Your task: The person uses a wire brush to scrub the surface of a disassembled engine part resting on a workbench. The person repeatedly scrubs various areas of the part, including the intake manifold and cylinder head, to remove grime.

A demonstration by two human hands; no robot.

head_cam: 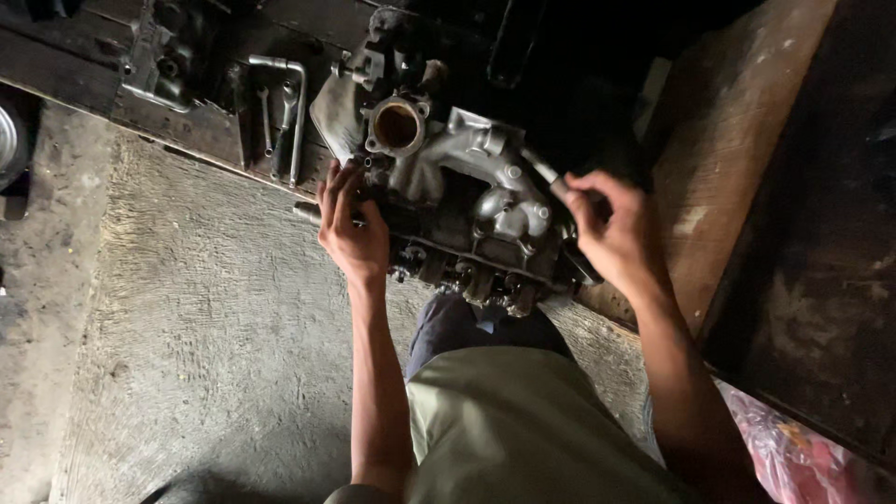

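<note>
Nearest the lens is the person's knee in olive cloth [523,429], with both bare forearms reaching up from it toward an engine part [467,205], a grey cast-metal block with a curved manifold and a round open port [397,126] on top. That part sits on the concrete floor [205,327], against the edge of a dark plank platform [168,103], just above the knee. Left hand [353,231] lies on the part's left side, fingers spread and curled over its edge beside a short metal stub; the grip rests on the casting rather than closing round anything. Right hand [611,229] has its grip clenched on the handle of a wrench [546,173], whose shaft slants up and left to the manifold's right end. On the platform, left of the part, lie a bent L-shaped bar [291,103] and a small spanner [266,117]. Right of the arms stands a brown board [737,159], and pink plastic [793,448] shows at the lower right.
</note>
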